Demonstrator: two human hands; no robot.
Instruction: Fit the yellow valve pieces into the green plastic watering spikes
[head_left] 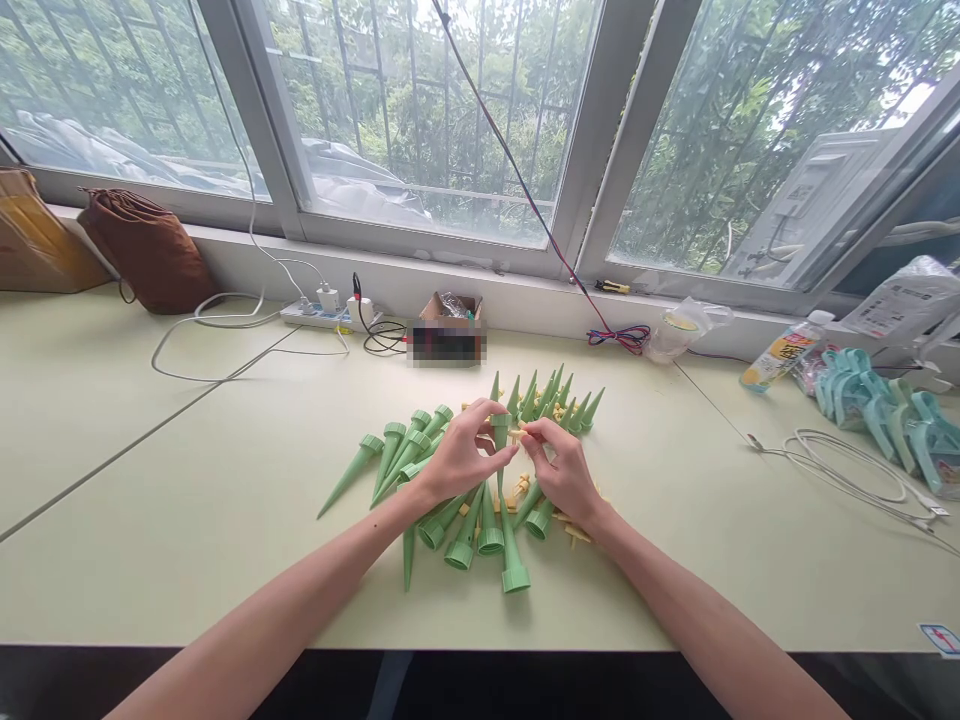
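My left hand (pixel 466 452) pinches a green plastic watering spike (pixel 501 436), its wide cap end up and its tip pointing down. Close beside it, my right hand (pixel 561 468) grips a small pale yellow plastic valve piece (pixel 517 433) at the spike's side; whether the two touch I cannot tell. Several more green spikes (pixel 459 550) lie under and in front of my hands, and others (pixel 409 450) lie to the left. Behind my hands several spikes stand tip up (pixel 559 395) among yellow pieces. More yellow pieces (pixel 576 532) lie partly hidden beneath my right wrist.
Along the window sill side are a power strip (pixel 296 314), a small box (pixel 450 335), and a brown pouch (pixel 150 250). To the right are a bottle (pixel 786 352), light teal clips (pixel 885 405) and a white cable (pixel 847 460). The table's front edge runs below my forearms.
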